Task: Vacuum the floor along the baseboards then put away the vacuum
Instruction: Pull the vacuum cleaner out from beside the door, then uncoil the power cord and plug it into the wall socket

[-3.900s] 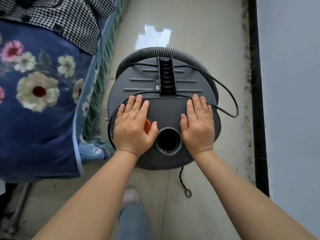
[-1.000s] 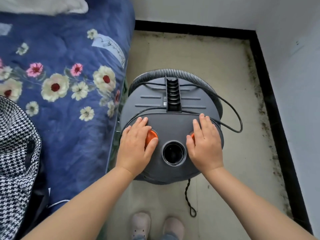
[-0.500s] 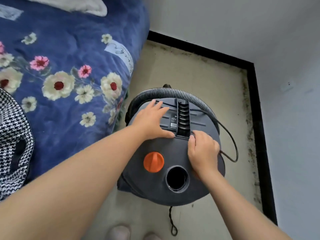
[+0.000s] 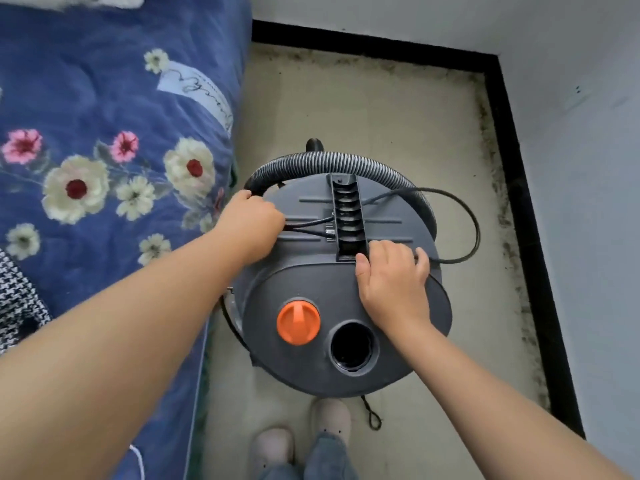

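The grey canister vacuum cleaner (image 4: 341, 299) is standing on the beige tiled floor (image 4: 363, 109), in the narrow strip between the bed and the wall, close to the room's corner. Its round lid is facing up to the camera. A ribbed grey hose (image 4: 341, 162) is lying curved around the far edge of the lid. A black carrying handle (image 4: 347, 216) is running across the lid's middle, and a black power cord (image 4: 465, 226) is passing through it and looping out over the right side. Nearer to the person, an orange knob (image 4: 298, 321) is sitting just beside a round open port (image 4: 352, 347).

The left hand (image 4: 251, 221) is grasping the dark end of the hose at the lid's left edge, with the fingers curled over it. The right hand (image 4: 393, 275) is resting on the lid just beside the near end of the handle, the thumb touching the handle's base and the fingers bent over the cord; I cannot tell if they are really gripping it.

A black baseboard (image 4: 519, 188) is running along the white wall (image 4: 588, 168) on the right and along the far wall. Dark dirt is lying on the floor next to it. On the left, a blue flowered quilt (image 4: 104, 133) is covering the bed. Two light shoes (image 4: 330, 417) are standing near the vacuum cleaner.
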The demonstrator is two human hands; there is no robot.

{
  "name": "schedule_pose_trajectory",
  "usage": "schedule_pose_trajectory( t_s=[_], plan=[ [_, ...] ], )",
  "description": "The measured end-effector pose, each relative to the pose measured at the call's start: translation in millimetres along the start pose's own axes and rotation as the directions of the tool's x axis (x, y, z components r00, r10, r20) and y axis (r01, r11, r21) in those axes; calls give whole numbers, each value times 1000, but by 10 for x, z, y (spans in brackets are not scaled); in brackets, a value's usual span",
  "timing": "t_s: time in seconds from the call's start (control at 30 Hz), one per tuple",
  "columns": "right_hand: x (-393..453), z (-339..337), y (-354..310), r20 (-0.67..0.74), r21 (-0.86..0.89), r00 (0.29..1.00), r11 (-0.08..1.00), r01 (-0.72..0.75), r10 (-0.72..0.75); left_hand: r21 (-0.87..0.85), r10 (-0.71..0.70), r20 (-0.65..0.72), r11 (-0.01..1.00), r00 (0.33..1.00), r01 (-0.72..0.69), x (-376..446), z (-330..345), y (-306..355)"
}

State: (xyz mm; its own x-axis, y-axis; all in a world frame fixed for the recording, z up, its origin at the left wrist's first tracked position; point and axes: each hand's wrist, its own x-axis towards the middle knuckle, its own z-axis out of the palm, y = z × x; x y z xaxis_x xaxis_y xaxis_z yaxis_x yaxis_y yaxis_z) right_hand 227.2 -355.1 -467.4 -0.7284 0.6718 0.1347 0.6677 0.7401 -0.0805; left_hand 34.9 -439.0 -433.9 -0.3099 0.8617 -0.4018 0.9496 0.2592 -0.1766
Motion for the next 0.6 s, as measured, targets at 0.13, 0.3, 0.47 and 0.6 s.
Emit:
schedule_pose_trajectory(
  t_s=[0.13, 0.3, 0.47, 0.6],
  plan=[
    [2, -10, -11, -12, 70, 1000, 998, 4, -3, -362, -258, 111, 889, 960, 280, -632, 267, -212],
    [3, -81, 24, -6, 205, 999, 977, 52, -52, -804, -347, 164, 496, 924, 329, -1498, 401, -326],
    [-288, -387, -370, -103, 437, 992, 892, 114, -76, -962, -345, 140, 174, 928, 210, -2097, 362, -218],
    [-522, -736, -1292, 606, 732, 789, 316, -604, 104, -978, -319, 140, 101, 937, 181, -2490, 424, -114]
  ],
)
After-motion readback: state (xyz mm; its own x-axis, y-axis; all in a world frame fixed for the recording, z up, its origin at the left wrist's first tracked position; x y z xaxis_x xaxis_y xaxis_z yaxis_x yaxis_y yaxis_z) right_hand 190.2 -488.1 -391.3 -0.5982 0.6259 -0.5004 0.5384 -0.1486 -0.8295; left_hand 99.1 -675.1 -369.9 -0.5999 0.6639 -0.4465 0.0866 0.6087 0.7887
